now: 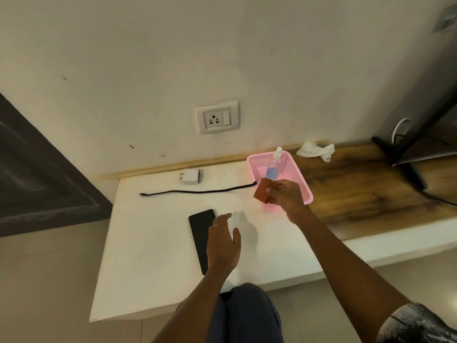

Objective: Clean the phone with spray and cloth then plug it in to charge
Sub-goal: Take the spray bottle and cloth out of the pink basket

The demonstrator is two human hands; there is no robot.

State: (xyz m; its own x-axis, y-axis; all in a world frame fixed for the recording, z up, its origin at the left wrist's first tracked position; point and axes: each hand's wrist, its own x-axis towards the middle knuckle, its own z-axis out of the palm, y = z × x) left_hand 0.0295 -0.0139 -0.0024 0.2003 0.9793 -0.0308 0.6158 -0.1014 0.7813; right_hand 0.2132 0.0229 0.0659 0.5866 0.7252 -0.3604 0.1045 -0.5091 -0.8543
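A black phone (200, 231) lies face up on the white table (153, 256). My left hand (222, 243) hovers over its right side, fingers spread, holding nothing. My right hand (286, 196) grips a folded reddish-brown cloth (263, 193) at the front edge of a pink basket (299, 179). A clear spray bottle (274, 167) with blue liquid leans inside the basket. A white charger adapter (191, 176) and a black cable (197, 191) lie near the wall, below a wall socket (217, 117).
A crumpled white tissue (316, 150) lies on the wooden counter (366, 189) behind the basket. A dark stand with wires (410, 154) sits at the far right. My knee (244, 313) is under the table's front edge.
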